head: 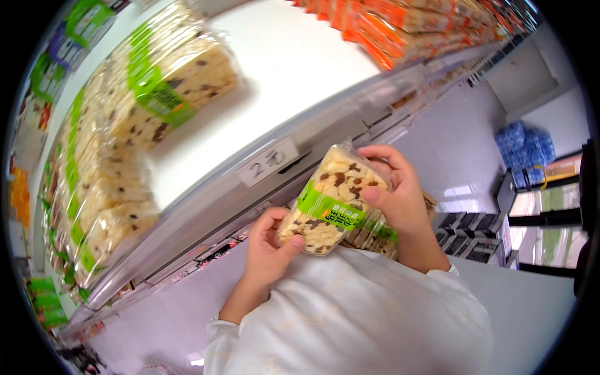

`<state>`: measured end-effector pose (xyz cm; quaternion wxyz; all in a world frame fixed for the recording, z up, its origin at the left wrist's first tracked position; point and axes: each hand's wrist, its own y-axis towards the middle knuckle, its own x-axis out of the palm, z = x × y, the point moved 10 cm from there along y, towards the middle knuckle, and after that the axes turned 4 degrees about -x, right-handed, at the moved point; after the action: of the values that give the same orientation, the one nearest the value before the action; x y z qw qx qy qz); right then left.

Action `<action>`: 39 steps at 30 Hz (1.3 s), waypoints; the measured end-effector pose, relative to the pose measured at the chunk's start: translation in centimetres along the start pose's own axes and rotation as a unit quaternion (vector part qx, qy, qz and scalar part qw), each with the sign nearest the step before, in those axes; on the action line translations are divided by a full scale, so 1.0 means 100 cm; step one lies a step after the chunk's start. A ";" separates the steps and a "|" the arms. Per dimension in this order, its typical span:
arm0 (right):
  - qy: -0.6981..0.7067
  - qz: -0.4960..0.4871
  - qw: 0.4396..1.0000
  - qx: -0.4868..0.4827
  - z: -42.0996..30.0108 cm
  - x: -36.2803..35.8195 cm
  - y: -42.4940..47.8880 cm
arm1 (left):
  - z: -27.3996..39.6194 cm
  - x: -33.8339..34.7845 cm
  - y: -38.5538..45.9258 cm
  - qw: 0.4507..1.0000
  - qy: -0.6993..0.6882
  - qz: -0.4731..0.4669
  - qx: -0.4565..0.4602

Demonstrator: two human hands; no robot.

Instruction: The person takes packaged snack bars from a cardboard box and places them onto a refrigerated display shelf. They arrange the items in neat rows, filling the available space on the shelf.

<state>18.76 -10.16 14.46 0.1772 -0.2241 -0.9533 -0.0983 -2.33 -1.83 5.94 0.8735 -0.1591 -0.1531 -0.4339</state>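
Observation:
Between my two hands, in front of my body, is a clear-wrapped sachima block (333,185) with dark raisins and a green printed band. My left hand (269,248) grips its lower left end, the thumb on the front face. At the upper right, my right hand (396,190) pinches the other end, thumb on the raisin side. Beneath the block and partly hidden by it, more packs with green bands (375,232) show in what seems to be a carton. The held pack is tilted and apart from the shelf.
A white shelf (290,61) bears rows of similar sachima packs (159,79) on the left and orange-wrapped packs (403,28) at the far right. A price card (268,161) sits on its front edge. Stacked boxes (473,236) and blue-wrapped bottles (525,145) stand to the right.

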 end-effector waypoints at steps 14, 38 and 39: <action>-0.383 -0.216 0.791 -0.425 -0.120 0.174 0.032 | 0.063 -0.010 -0.050 0.975 0.054 0.050 0.210; -0.523 -0.079 0.745 -0.406 -0.098 0.182 0.109 | 0.057 0.008 -0.034 0.963 0.183 -0.006 0.199; -0.518 -0.071 0.740 -0.424 -0.106 0.171 0.101 | 0.056 0.010 -0.034 0.960 0.195 -0.011 0.202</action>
<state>12.22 2.65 31.83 -0.4644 -0.2240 -0.7710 -0.3739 -5.20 -2.16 11.91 0.8954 0.1100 -0.0665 -0.4262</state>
